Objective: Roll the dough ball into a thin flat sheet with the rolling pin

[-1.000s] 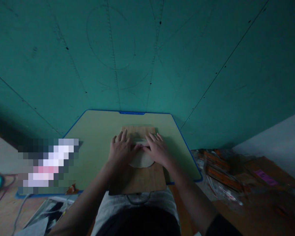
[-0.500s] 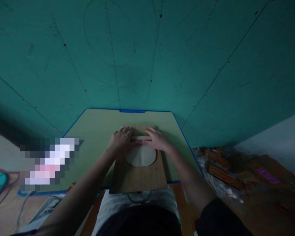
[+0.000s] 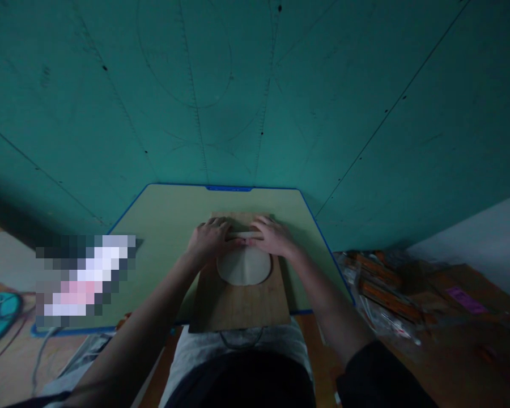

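Note:
A flat, rounded sheet of pale dough [image 3: 243, 266] lies on a wooden cutting board [image 3: 240, 309]. Across its far part rests a thin wooden rolling pin [image 3: 245, 234]. Around the pin's left end my left hand [image 3: 210, 239] is closed, its thumb pointing inward along the near side. My right hand [image 3: 273, 235] grips the other end the same way, with the two thumbs almost meeting at the middle. Both palms hide the pin's ends, and the hands cover the dough's far edge.
The board sits on a pale table [image 3: 161, 215] with blue edging, against a green wall [image 3: 246, 85]. A blurred-out object [image 3: 89, 277] occupies the table's left side. Plastic-wrapped orange items [image 3: 386, 294] and a cardboard box [image 3: 471, 289] are on the floor at right.
The rolling pin and both hands have shifted very slightly away from me over the dough. Both hands keep their grip. The whole view has also moved a little.

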A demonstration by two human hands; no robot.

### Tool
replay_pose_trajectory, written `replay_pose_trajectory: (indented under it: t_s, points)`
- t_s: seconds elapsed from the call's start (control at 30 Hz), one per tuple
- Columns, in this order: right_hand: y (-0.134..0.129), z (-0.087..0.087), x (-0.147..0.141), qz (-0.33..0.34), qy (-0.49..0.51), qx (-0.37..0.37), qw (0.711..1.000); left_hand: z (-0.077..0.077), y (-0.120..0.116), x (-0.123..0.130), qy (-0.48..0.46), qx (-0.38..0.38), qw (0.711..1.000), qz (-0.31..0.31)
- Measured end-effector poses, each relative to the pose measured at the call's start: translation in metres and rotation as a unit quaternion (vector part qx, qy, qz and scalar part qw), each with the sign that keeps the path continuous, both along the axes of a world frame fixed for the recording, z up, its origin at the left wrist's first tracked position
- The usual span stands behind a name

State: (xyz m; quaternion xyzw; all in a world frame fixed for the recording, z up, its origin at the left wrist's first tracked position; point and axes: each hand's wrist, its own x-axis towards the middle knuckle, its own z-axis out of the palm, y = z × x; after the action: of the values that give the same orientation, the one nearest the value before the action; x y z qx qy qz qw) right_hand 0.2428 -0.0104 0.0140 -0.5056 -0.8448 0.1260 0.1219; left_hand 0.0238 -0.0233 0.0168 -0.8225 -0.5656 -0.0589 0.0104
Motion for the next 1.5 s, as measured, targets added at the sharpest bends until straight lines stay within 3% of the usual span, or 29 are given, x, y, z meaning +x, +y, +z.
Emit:
replay_pose_trajectory:
  t_s: [0.83,1.13,1.27,1.4,1.5]
  points:
    - [-0.005,0.006,-0.001,-0.004,0.013,-0.001,1.0,0.008,-0.007,0.002,-0.021,-0.009,1.0,0.0]
    - [-0.009,0.007,-0.003,-0.022,0.023,-0.004,0.999,0.006,-0.01,-0.001,-0.075,-0.017,0.997,0.004]
    - [-0.009,0.003,-0.002,-0.051,0.114,-0.024,0.992,0.007,-0.013,-0.003,-0.146,-0.026,0.989,0.012]
    - [-0.009,-0.004,-0.001,-0.072,0.263,-0.029,0.962,0.007,-0.013,-0.006,-0.223,-0.039,0.974,0.015]
    - [-0.008,-0.004,0.002,-0.067,0.316,-0.013,0.946,0.006,-0.013,-0.008,-0.285,-0.055,0.957,0.008]
